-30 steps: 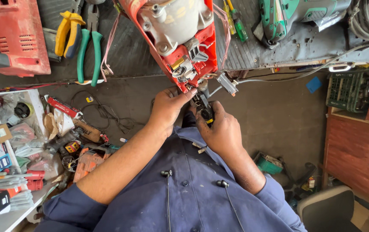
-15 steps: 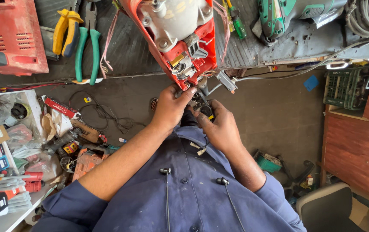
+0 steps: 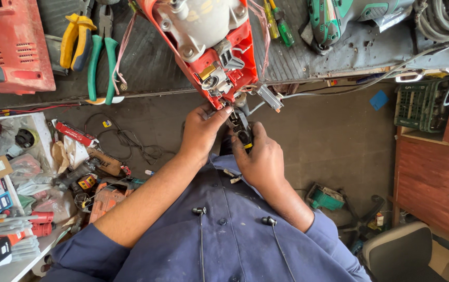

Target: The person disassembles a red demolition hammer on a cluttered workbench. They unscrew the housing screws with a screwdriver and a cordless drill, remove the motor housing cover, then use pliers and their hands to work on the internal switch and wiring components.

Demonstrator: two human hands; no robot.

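Gripping a small black part in the right hand, fingers closed round it, just below the red tool overhanging the bench edge. Pinching the tool's lower end with left hand fingertips. Green pliers lying well left.

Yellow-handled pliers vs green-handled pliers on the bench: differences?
The yellow-handled pliers have thick, short grips lying close together; the green-handled pliers have thinner, longer grips spread apart. The yellow pair lies nearer the red casing at the left; the green pair lies nearer the opened red power tool. Both lie flat on the dark bench mat, untouched by either hand.
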